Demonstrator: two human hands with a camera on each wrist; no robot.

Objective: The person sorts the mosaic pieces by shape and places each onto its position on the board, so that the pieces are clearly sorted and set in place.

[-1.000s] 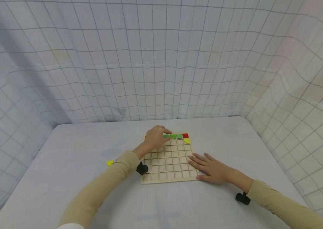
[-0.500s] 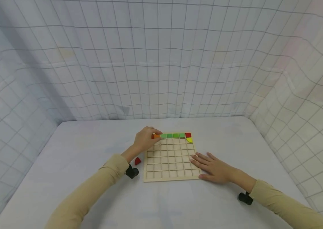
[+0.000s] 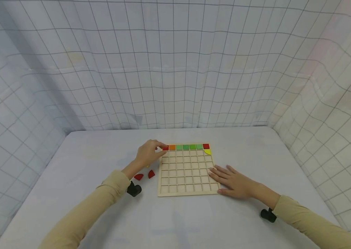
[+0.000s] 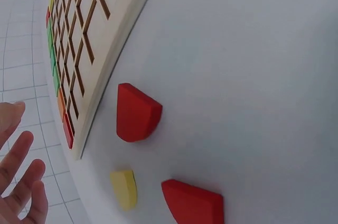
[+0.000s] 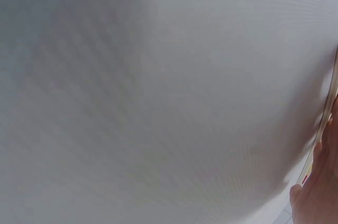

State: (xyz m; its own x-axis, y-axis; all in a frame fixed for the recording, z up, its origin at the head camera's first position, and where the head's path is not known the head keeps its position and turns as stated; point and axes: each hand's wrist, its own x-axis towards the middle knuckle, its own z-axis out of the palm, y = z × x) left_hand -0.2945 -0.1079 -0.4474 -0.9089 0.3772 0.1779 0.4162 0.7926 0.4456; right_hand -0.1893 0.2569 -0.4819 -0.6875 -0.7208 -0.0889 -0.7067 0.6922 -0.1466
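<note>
A wooden grid board lies on the white table. My left hand is at its far left corner, thumb and index finger parted beside a red square tile. In the left wrist view nothing sits between those fingers. Along the board's far row run that tile, an orange tile, several green tiles and a second red tile. Below the last is a yellow quarter-round piece. My right hand rests flat with fingers spread over the board's right edge.
Left of the board lie two red quarter-round pieces and a yellow piece, the yellow one partly hidden by the left hand in the head view. Black wrist cameras hang below both forearms. Grid-patterned curtains enclose the table.
My left hand has moved left along the far row to the corner, uncovering the orange and red tiles. Loose red pieces have come out from behind the arm. The right hand stays on the edge.
</note>
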